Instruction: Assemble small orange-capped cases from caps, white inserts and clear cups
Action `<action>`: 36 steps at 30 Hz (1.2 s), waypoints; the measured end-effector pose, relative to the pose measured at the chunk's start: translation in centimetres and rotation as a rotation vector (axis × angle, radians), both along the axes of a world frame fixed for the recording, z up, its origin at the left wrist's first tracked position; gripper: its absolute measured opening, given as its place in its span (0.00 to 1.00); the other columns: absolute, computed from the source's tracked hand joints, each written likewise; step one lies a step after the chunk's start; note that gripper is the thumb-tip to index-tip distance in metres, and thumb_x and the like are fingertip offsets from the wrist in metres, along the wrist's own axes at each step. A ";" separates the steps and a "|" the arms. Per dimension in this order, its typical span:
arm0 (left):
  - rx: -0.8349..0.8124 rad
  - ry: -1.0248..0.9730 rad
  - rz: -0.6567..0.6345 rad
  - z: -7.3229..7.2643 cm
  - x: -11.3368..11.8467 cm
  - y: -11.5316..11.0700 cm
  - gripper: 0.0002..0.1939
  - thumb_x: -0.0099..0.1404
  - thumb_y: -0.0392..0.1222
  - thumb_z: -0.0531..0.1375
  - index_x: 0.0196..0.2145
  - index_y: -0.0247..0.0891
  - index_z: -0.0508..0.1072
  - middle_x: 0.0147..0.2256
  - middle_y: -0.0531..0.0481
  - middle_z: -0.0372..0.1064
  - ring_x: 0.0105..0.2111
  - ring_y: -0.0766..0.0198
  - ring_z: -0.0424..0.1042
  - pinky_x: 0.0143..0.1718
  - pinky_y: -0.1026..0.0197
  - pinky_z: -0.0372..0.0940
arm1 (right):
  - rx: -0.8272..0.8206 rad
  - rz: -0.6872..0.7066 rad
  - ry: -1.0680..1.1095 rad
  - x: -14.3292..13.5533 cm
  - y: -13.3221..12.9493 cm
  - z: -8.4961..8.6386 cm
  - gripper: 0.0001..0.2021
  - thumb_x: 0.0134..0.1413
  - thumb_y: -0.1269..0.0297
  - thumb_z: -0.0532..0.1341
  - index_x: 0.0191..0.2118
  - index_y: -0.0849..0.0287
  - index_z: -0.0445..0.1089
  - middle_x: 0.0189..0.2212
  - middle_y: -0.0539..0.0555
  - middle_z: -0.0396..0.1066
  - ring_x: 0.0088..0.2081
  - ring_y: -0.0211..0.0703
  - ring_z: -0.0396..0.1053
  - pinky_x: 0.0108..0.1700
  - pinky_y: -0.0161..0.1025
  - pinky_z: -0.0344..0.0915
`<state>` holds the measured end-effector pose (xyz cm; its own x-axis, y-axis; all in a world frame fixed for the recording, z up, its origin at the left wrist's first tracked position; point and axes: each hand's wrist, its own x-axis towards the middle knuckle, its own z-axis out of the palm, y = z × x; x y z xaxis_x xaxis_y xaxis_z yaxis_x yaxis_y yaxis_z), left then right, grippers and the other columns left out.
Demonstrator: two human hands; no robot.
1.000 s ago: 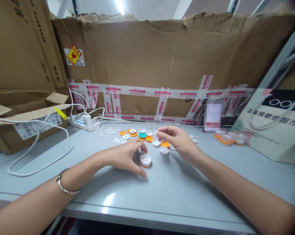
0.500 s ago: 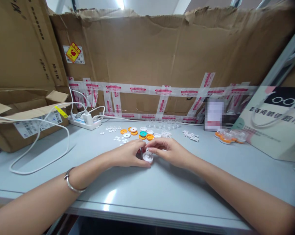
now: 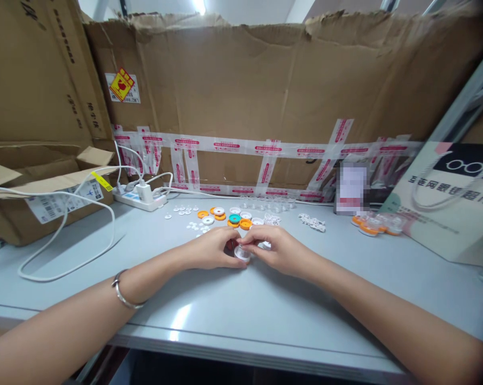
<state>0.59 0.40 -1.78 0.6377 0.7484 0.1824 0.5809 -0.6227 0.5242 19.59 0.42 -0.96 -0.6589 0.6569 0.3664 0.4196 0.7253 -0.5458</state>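
My left hand [image 3: 213,249] curls round a small white round cup-like base [image 3: 242,256], thumb along its near side and fingers behind it. Close over the same base, my right hand [image 3: 275,249] has its thumb and fingertips pinched on a small white plastic part, mostly hidden by the fingers. Behind my hands lie several shallow round bases in white, orange [image 3: 245,224] and teal [image 3: 234,219]. Small white discs [image 3: 183,210] are scattered to their left. A pile of small white parts [image 3: 272,220] and a row of clear plastic pieces [image 3: 265,202] sit beyond my right hand.
Another white parts cluster [image 3: 312,222] lies further right, near a propped phone [image 3: 351,187] and orange-based clear pieces [image 3: 375,224]. A paper bag [image 3: 437,208] stands at right. On the left are a power strip [image 3: 145,200], white cable [image 3: 112,230] and open carton [image 3: 9,208].
My right fingertips have moved down and slightly left over the white base, covering most of the small white part that stood visible before. My left hand keeps its hold.
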 end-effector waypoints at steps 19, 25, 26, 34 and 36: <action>-0.009 -0.028 0.036 0.1 0.1 -0.3 0.17 0.53 0.52 0.61 0.34 0.35 0.70 0.30 0.51 0.66 0.29 0.64 0.63 0.29 0.64 0.56 | -0.237 -0.010 0.133 0.7 1.4 1.5 0.12 0.49 0.61 0.62 0.40 0.57 0.74 0.37 0.53 0.75 0.39 0.43 0.71 0.43 0.41 0.67; -0.030 -0.002 0.037 0.3 -0.1 -0.3 0.17 0.53 0.52 0.60 0.34 0.36 0.69 0.31 0.51 0.64 0.30 0.64 0.61 0.30 0.64 0.55 | -0.030 -0.614 0.286 7.5 9.4 4.2 0.15 0.53 0.61 0.58 0.45 0.63 0.70 0.41 0.59 0.73 0.42 0.45 0.70 0.46 0.43 0.65; -0.043 -0.005 0.036 0.3 -0.1 -0.3 0.17 0.53 0.51 0.60 0.34 0.36 0.69 0.31 0.51 0.63 0.30 0.64 0.61 0.30 0.64 0.55 | -0.034 -0.658 0.260 8.7 10.9 4.2 0.14 0.52 0.64 0.59 0.44 0.64 0.70 0.42 0.61 0.72 0.43 0.47 0.70 0.46 0.45 0.65; -0.363 -0.273 0.025 0.3 0.0 0.0 0.13 0.53 0.47 0.62 0.32 0.36 0.66 0.27 0.55 0.62 0.27 0.69 0.61 0.28 0.66 0.55 | -0.174 -0.686 0.039 11.3 16.7 0.2 0.13 0.59 0.62 0.56 0.47 0.61 0.65 0.46 0.56 0.66 0.43 0.42 0.68 0.43 0.46 0.67; -0.493 -0.398 0.009 0.3 0.0 0.0 0.14 0.53 0.45 0.63 0.33 0.35 0.65 0.30 0.53 0.65 0.29 0.68 0.65 0.32 0.64 0.59 | -0.187 -0.681 0.029 10.9 16.8 -0.6 0.13 0.59 0.62 0.56 0.48 0.61 0.64 0.46 0.56 0.66 0.43 0.43 0.68 0.43 0.46 0.67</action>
<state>0.64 0.41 -1.45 0.5856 0.8098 0.0368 0.2863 -0.2491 0.9252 30.48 17.18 -1.56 -0.0705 0.9732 0.2187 0.7302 0.1997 -0.6534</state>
